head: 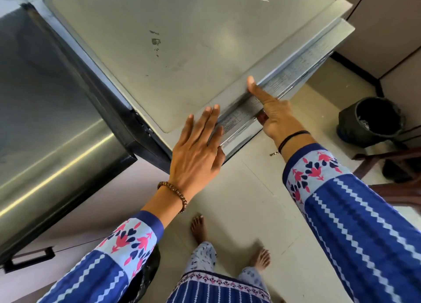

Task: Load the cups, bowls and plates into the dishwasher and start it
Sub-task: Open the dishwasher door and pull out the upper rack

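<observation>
KITCHEN: A person stood barefoot at the dishwasher [182,52], both arms out to its front edge. Seen from above, the machine's flat grey top ran w/ its long axis from near left to far right, and the front faced down-right toward the floor [250,189]. The door [307,59] stood tipped out a little at the top, showing a strip of printed labels along its upper rim.

The left grip [196,152] lay flat w/ fingers straight and together, fingertips on the near front corner of the dishwasher top, holding nothing. The right grip [273,118] had hold of the door's upper edge further along that front: thumb [251,84] pressed on the rim of the top, fingers curled into the gap below.

A beaded bracelet [177,193] circled the left wrist and a black cord [293,136] the right. Both sleeves [364,223] were blue w/ white zigzags and pink-and-navy floral cuffs.

Left of the dishwasher, butting against its side, sat a brushed-steel surface [45,97] w/ a black rim; below it was a pale cabinet front w/ a dark handle [29,257]. Right of the dishwasher, apart from it on the pale tiled floor, stood a black bin [373,120] beside dark wooden furniture [398,166]. Beige cabinet panels [387,29] w/ a black skirting rose behind the machine's far right corner. The person's feet [198,227] stood on the floor in front of the dishwasher.
</observation>
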